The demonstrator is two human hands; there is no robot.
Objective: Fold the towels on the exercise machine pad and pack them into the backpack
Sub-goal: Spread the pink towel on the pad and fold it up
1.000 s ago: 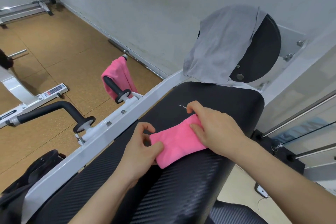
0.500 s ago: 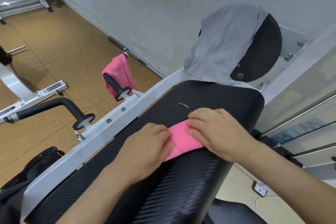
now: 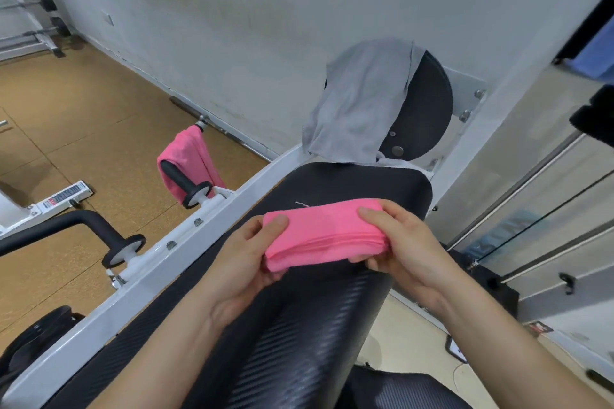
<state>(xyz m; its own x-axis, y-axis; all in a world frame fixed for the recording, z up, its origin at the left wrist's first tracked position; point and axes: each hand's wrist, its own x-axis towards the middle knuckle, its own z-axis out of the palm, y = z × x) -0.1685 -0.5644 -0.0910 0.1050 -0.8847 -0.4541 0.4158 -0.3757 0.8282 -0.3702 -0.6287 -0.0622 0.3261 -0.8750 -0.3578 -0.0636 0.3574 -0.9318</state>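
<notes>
A folded pink towel [image 3: 324, 234] is lifted just above the black exercise machine pad [image 3: 299, 325]. My left hand [image 3: 246, 259] grips its left end, thumb on top and fingers underneath. My right hand [image 3: 395, 242] grips the right end the same way. A grey towel [image 3: 360, 103] hangs over the round black headrest behind the pad. Another pink towel [image 3: 192, 156] is draped over a black handle to the left. A dark bag, perhaps the backpack [image 3: 36, 339], lies on the floor at the lower left, mostly hidden by the white frame.
The white machine frame [image 3: 159, 266] runs diagonally along the pad's left side, with a black curved handle [image 3: 86, 226] sticking out. Weight racks [image 3: 30, 23] stand at the far left. A mirror wall [image 3: 548, 209] is on the right. A black mesh seat [image 3: 408, 388] sits at the bottom.
Both hands were pressing the folded pink towel flat on the pad. Now they grip its ends and have lifted it off the pad.
</notes>
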